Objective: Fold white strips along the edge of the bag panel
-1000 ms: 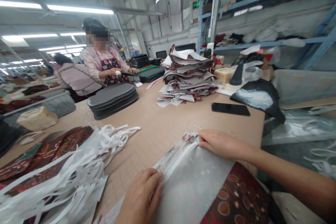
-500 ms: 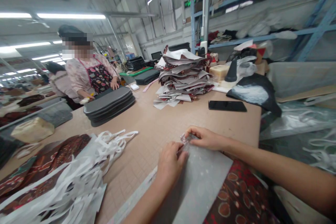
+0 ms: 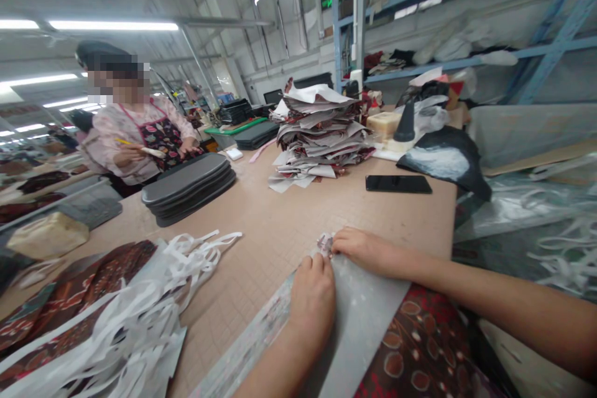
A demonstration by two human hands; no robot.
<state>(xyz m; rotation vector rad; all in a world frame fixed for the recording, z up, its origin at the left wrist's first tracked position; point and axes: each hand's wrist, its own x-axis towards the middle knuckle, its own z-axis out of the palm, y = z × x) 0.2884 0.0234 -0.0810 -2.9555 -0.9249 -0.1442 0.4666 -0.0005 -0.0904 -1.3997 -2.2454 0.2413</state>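
Grey-backed fabric panel (image 3: 366, 308), at the worktop's (image 3: 261, 214) near side.
Long axis slanting away to the right; left hand (image 3: 314, 291) and right hand (image 3: 368, 252) close together, fingers curled inward, both gripping its far edge.

Near on the bench (image 3: 261, 211), fabric (image 3: 373, 301) lies right of the straps (image 3: 135, 311); farther off, the pad stack (image 3: 189, 189) sits left of the cloth pile (image 3: 321, 134), the phone (image 3: 398, 184) right.
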